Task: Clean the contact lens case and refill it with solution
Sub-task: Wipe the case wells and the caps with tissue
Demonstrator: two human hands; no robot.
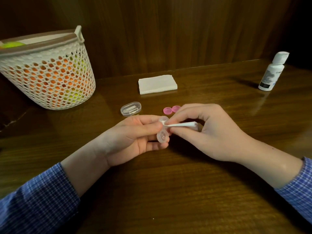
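Observation:
A clear two-cup contact lens case (163, 135) is held upright in my left hand (136, 137), just above the table. My right hand (206, 130) pinches a twisted piece of white tissue (180, 124), whose tip presses into the case's upper cup. The lower cup faces me and looks bare. Two pink lids (171, 110) lie on the table just behind my hands, the right one partly hidden by my fingers. A white solution bottle (271, 71) with its flip cap open stands at the far right.
A folded stack of white tissues (157, 84) lies at the back centre. A small clear oval box (130, 109) sits left of the pink lids. A perforated white basket (49, 71) with orange and yellow contents fills the back left. The wooden table (168, 191) meets a wood-panelled wall.

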